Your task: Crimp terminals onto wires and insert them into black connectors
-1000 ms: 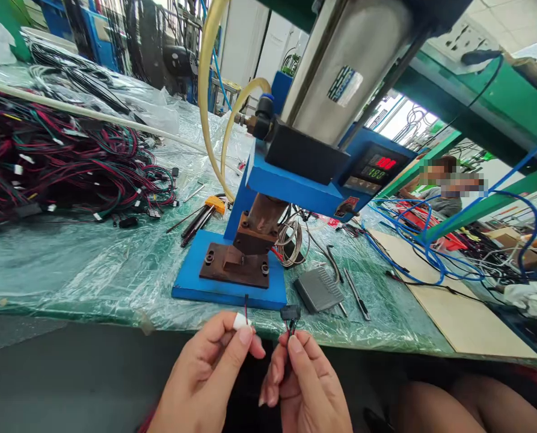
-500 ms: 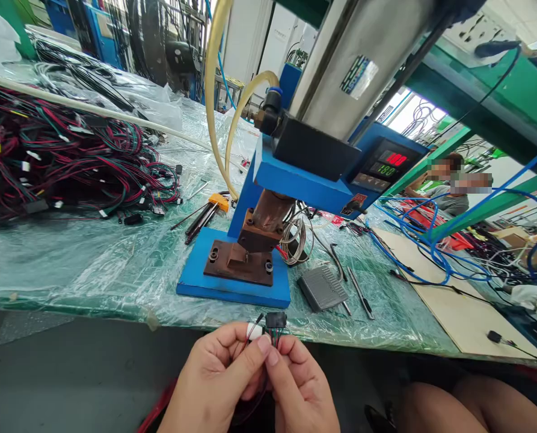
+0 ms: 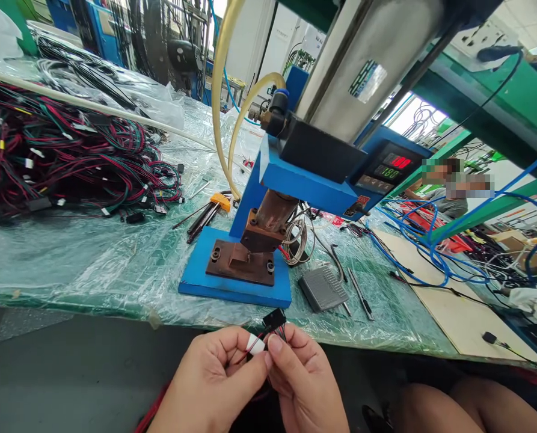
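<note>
A black wire connector (image 3: 274,319) with thin red, black and green wires sits at the tips of my hands, just in front of the bench edge. My left hand (image 3: 220,376) is closed, thumb against fingers, on the wires beside a white label (image 3: 255,344). My right hand (image 3: 306,379) pinches the wires right below the connector. Behind the hands stands a blue press (image 3: 232,291) with a brown metal die (image 3: 240,264) on its base; a gap shows between die and upper block. Wire parts inside the fists are hidden.
Heaped wire harnesses (image 3: 70,162) cover the bench's left. Beside the press lie dark rods with a yellow piece (image 3: 220,201), a grey pedal-like block (image 3: 323,288) and tweezers (image 3: 361,293). A pale board (image 3: 457,300) is at right. Another person (image 3: 453,201) sits beyond.
The connector has tilted, its right end now higher. My hands have shifted slightly, with the left thumb lower and the right thumb raised on the wires.
</note>
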### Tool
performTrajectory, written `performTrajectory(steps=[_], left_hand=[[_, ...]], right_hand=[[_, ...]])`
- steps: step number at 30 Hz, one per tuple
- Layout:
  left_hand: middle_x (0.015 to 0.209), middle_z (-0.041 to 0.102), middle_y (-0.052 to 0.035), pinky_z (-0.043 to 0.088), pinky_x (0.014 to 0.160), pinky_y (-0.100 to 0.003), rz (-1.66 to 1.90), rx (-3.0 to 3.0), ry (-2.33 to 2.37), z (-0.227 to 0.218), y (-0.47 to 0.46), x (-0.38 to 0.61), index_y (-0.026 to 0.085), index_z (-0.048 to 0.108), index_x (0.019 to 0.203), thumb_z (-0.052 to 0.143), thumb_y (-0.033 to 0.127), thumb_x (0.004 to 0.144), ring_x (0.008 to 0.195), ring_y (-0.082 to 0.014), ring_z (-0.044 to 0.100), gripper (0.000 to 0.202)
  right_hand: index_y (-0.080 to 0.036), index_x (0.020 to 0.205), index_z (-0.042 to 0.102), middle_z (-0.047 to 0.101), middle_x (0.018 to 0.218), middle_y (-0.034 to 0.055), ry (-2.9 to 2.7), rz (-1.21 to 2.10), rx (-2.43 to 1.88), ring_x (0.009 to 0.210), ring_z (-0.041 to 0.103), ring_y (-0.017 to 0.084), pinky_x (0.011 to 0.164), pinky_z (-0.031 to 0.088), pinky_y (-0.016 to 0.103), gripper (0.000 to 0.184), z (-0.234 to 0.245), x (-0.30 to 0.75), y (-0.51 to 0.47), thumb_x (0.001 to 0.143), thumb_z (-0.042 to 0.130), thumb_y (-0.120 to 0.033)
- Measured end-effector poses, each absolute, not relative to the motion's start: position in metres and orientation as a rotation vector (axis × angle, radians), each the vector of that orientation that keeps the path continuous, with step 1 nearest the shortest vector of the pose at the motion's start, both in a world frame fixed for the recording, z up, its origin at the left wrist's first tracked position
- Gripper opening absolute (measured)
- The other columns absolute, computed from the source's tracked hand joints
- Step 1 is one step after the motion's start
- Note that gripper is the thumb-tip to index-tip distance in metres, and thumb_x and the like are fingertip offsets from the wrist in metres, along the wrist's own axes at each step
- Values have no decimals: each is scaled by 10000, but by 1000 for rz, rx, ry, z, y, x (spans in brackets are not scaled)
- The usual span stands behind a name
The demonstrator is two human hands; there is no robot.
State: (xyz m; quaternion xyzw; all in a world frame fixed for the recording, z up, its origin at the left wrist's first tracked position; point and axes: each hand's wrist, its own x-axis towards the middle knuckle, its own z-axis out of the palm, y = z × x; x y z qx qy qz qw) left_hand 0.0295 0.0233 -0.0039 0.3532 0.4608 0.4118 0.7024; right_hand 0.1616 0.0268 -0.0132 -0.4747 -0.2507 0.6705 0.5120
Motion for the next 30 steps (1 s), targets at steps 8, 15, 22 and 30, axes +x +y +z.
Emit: performTrajectory(steps=[8,15,22,30], left_hand=[[727,582,-32,400,682,-263,928,685,929,-6,12,32,154,712,792,709,503,810,684,-155,445,349],[651,543,10,458,684,-230,1127,679,908,-6,24,29,170,669,718,708,437,850,631,-130,483,300],[550,375,84,298,461,-168,1266,653,1057,2,50,25,167,614,728,715,453,850,465,-57,181,327],[561,426,66,202,410,-202,1365,619,1163,-10,69,32,152,645,788,716,498,819,445,-60,206,355]], right_hand=[[-150,711,617,397,507,-94,-422,1626,-973,448,269,21,418,255,125,290,-3,153,33,734,855,-315],[-160,657,506,381,557,-84,-404,1703,-827,457,194,32,421,229,158,340,1,143,47,837,759,-299],[-181,545,413,335,521,-74,-502,1746,-733,435,184,53,421,219,209,480,4,142,53,906,648,-394],[-204,1117,650,565,665,-14,-1487,982,-1365,545,490,123,512,389,238,280,3,153,62,996,464,-375]])
